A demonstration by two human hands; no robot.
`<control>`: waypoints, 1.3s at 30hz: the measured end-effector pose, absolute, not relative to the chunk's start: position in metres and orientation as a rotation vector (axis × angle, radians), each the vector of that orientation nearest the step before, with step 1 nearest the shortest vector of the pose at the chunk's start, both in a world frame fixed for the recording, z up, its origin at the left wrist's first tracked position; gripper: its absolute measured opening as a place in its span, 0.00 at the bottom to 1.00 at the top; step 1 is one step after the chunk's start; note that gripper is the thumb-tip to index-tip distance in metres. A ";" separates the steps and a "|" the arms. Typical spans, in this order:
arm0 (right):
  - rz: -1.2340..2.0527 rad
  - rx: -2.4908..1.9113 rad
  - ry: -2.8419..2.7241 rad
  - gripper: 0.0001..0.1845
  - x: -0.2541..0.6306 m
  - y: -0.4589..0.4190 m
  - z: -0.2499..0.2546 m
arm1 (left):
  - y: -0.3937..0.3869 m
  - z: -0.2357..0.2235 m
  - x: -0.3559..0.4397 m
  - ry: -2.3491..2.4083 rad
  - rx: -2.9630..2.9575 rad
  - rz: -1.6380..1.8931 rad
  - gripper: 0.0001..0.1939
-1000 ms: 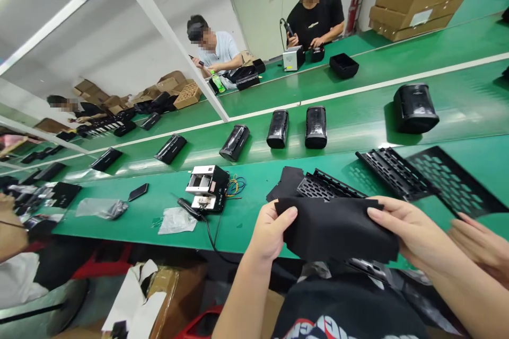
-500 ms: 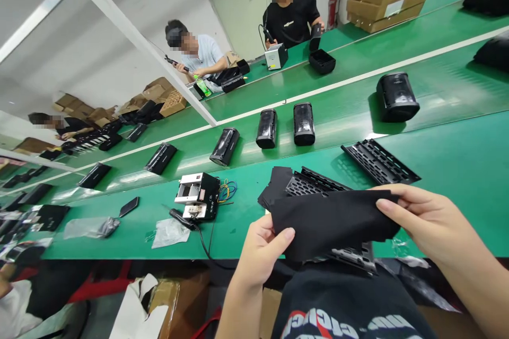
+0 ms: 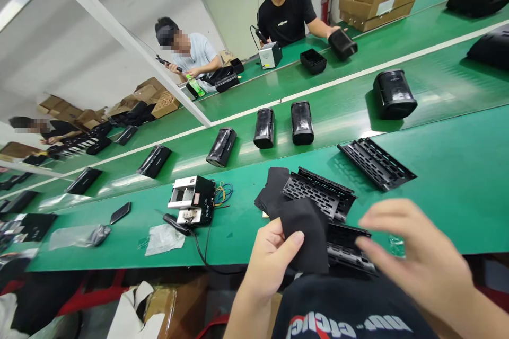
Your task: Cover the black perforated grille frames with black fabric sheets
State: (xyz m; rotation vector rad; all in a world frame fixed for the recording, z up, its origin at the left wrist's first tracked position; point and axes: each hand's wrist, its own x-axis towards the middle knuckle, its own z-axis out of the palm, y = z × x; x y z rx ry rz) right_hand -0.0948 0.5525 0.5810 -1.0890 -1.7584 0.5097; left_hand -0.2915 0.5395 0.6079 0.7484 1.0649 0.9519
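My left hand pinches a black fabric sheet between thumb and fingers, and the sheet droops to the right. My right hand is off the sheet, blurred, its thumb and fingers apart with nothing between them. Below and between the hands lies a black slotted panel, partly covered by the sheet. Behind it rests another perforated black panel, beside more black sheets. A third slotted panel lies farther back to the right.
A black and white machine with wires stands left of my hands, a dark corded tool in front of it. Plastic bags and a phone lie farther left. Black housings line the green belt. Co-workers sit opposite; one person's hand holds a black housing.
My right hand has let go of the sheet and opened. The sheet now hangs from my left hand alone. Across the belt, a co-worker has moved a black housing to the right.
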 end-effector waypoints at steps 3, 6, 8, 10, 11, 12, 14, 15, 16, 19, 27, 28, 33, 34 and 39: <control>0.594 -0.930 -2.051 0.11 -0.113 0.543 0.577 | 0.540 0.601 -0.282 1.064 0.774 0.946 0.14; 0.599 -1.002 -2.099 0.03 -0.122 0.545 0.567 | 0.540 0.593 -0.273 1.084 0.759 0.887 0.17; 0.627 -1.047 -2.096 0.03 -0.122 0.549 0.557 | 0.540 0.589 -0.269 1.110 0.731 0.828 0.19; 0.661 -1.081 -2.088 0.04 -0.119 0.553 0.549 | 0.542 0.586 -0.265 1.107 0.703 0.789 0.20; 0.671 -1.096 -2.078 0.05 -0.117 0.555 0.545 | 0.544 0.585 -0.264 1.094 0.692 0.778 0.21; 0.679 -1.108 -2.064 0.06 -0.116 0.557 0.542 | 0.546 0.584 -0.262 1.077 0.683 0.771 0.21; 0.740 -1.120 -2.023 0.08 -0.112 0.561 0.538 | 0.552 0.580 -0.259 1.052 0.666 0.765 0.21; 0.795 -1.124 -1.986 0.08 -0.110 0.563 0.537 | 0.557 0.577 -0.258 1.050 0.659 0.763 0.20; 0.856 -1.136 -1.929 0.08 -0.107 0.565 0.535 | 0.561 0.574 -0.257 1.049 0.647 0.757 0.19; 1.028 -1.266 -1.618 0.08 -0.094 0.573 0.528 | 0.578 0.559 -0.254 1.062 0.581 0.761 0.18; 1.220 -1.209 -0.498 0.09 -0.035 0.609 0.484 | 0.640 0.528 -0.249 1.117 0.547 0.775 0.16; 1.204 -1.179 -0.428 0.09 -0.024 0.613 0.478 | 0.651 0.525 -0.248 1.127 0.559 0.793 0.14; 1.101 -1.168 -0.308 0.05 0.026 0.618 0.457 | 0.711 0.499 -0.237 1.292 0.703 0.870 0.13; 1.096 -1.170 -0.314 0.05 0.032 0.617 0.455 | 0.723 0.491 -0.233 1.347 0.747 0.858 0.13; 0.932 -1.181 -0.193 0.06 0.044 0.615 0.462 | 0.766 0.452 -0.208 1.565 0.900 0.776 0.14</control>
